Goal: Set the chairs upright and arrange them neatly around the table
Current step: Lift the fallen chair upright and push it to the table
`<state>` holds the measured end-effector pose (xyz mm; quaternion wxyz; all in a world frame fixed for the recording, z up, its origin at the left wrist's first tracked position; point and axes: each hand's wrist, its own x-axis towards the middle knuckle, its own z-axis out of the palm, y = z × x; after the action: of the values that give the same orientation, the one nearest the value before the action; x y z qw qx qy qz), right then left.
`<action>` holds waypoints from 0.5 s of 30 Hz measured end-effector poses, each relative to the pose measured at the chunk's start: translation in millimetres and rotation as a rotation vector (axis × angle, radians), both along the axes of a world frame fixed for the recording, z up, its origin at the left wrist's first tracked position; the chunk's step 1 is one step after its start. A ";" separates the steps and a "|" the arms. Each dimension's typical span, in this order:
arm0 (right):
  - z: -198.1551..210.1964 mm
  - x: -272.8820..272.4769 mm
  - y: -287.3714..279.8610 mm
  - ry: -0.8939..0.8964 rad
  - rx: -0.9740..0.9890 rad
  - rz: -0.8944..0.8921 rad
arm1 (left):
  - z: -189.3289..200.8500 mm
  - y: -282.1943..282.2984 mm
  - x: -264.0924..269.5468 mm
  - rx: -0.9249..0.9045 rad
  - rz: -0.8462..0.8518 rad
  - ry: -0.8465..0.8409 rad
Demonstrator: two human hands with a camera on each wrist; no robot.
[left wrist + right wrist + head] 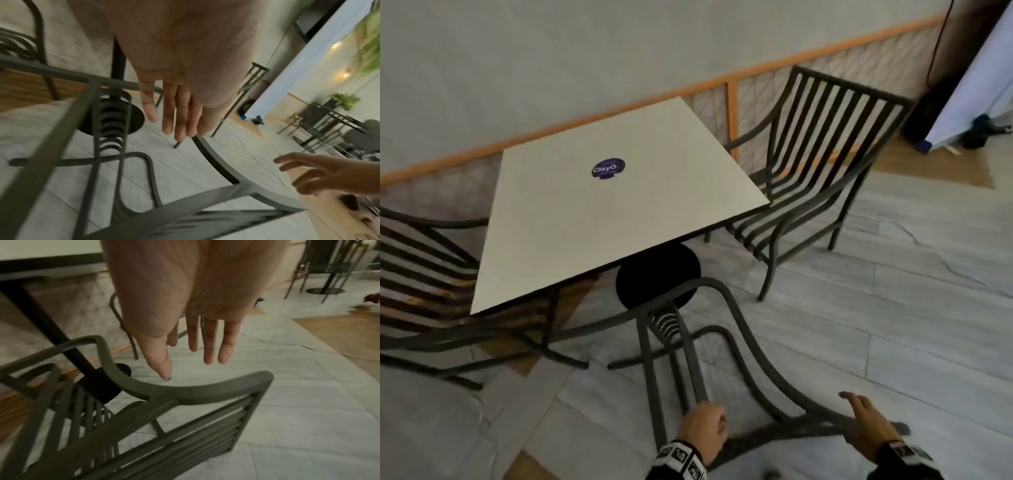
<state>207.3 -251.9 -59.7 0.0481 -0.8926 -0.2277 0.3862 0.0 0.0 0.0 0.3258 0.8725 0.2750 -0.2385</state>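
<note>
A slatted metal armchair (424, 274) is standing at the table's (619, 192) left side. Nearest the person, the tipped armchair (709, 346) is lying on the plank floor (893, 308), with the left hand (703, 430) and right hand (868, 426) hovering over its frame, fingers straight and slightly spread, gripping nothing. It is looking rigid and fairly heavy (tubular steel, probably); the backrest top rail and curved armrest are offering the firmest holds. A third armchair (818, 164) is standing upright on the right.

Tipped chair (688, 359) beside white table (613, 212), both hands at its backrest.
</note>
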 end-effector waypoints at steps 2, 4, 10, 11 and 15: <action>-24.8 3.2 -13.5 -0.092 -0.045 -0.068 | -30.4 -17.4 23.4 0.024 -0.096 -0.033; -46.1 5.4 -26.2 -0.145 -0.127 -0.083 | -53.5 -35.2 48.5 0.060 -0.201 -0.037; -97.5 16.2 -57.4 -0.293 -0.162 -0.025 | -134.9 -78.2 112.7 0.176 -0.360 -0.179; -104.3 20.6 -62.1 -0.295 -0.181 -0.022 | -147.0 -85.7 124.5 0.202 -0.407 -0.185; -118.7 43.3 -75.4 -0.276 -0.147 -0.022 | -169.6 -114.6 165.8 0.129 -0.567 -0.026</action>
<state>250.6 -327.4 -178.4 -0.0450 -0.9407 -0.1935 0.2749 165.8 -114.6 -169.6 0.1936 0.9365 0.0307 -0.2907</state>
